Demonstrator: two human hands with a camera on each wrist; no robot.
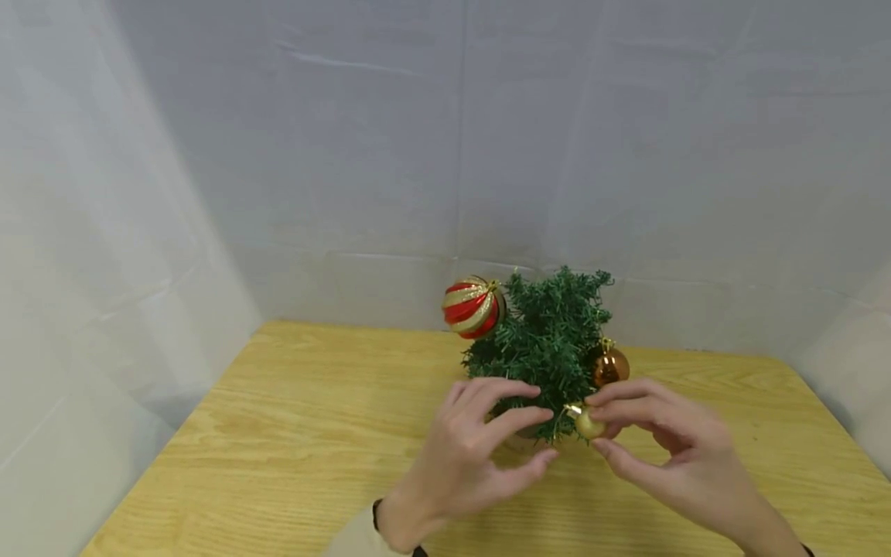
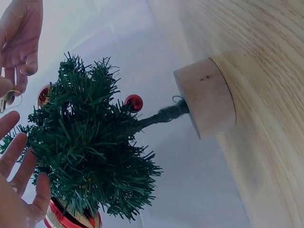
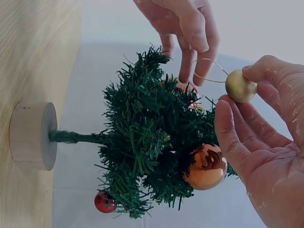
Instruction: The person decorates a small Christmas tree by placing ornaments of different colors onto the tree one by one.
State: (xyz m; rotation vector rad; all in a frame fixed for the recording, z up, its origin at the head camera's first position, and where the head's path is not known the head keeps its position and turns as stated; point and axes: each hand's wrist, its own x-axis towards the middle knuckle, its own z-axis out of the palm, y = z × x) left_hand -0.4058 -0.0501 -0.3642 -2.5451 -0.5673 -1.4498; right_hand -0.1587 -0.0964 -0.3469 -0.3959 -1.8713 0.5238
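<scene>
A small gold ball ornament (image 3: 241, 86) with a thin string loop is pinched between the thumb and fingers of my right hand (image 1: 678, 449). My left hand (image 1: 480, 449) is beside it with fingers spread and slightly bent, holding nothing, near the front branches of a small artificial Christmas tree (image 1: 550, 333). The loop stands close to the left fingertips in the right wrist view; whether they touch it I cannot tell. On the tree hang a red and gold striped ball (image 1: 473, 308), a shiny copper ball (image 1: 610, 367) and a small red ball (image 3: 104, 202).
The tree stands upright on a round wooden base (image 2: 206, 99), mostly hidden by branches and hands in the head view. Beneath it is a wood-grain table (image 1: 313, 418). Pale sheeting (image 1: 362, 155) hangs behind the table and along its sides.
</scene>
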